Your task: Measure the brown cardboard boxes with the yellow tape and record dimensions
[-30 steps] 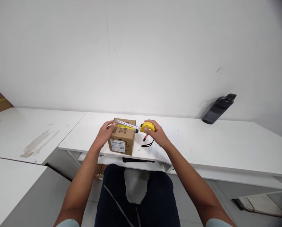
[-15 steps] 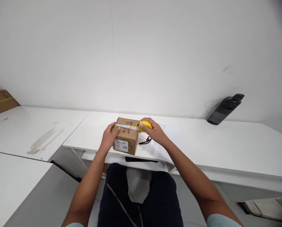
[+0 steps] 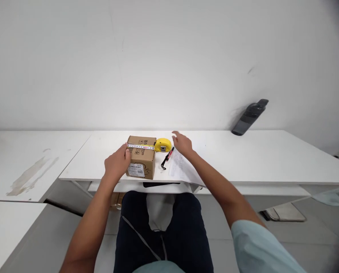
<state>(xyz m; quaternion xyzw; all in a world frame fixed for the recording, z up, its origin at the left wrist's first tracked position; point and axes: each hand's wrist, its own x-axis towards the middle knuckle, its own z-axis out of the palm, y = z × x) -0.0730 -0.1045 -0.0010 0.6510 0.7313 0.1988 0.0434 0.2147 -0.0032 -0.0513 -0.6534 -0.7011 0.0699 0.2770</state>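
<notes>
A small brown cardboard box [image 3: 146,163] with a white label stands at the table's front edge. My left hand [image 3: 118,161] is closed on its left upper edge, where the end of the tape blade [image 3: 141,146] meets the box. The blade lies across the top, its tip hidden at my fingers. Against the box's right side rests the yellow tape measure case [image 3: 163,145], with no hand on it. My right hand [image 3: 183,143] is just right of the case, holding nothing, fingers apart and slightly bent. Below it lie a red and black pen [image 3: 169,154] with a black strap and a written paper sheet [image 3: 180,167].
A dark bottle [image 3: 249,118] stands near the wall on the right of the white table [image 3: 243,159]. Under the tabletop runs a shelf [image 3: 109,186] with a flat black object [image 3: 160,184]. Another white table [image 3: 4,159] adjoins on the left.
My right hand has let go of the tape measure case and moved off to its right. The case now stands by itself beside the box. My view has shifted.
</notes>
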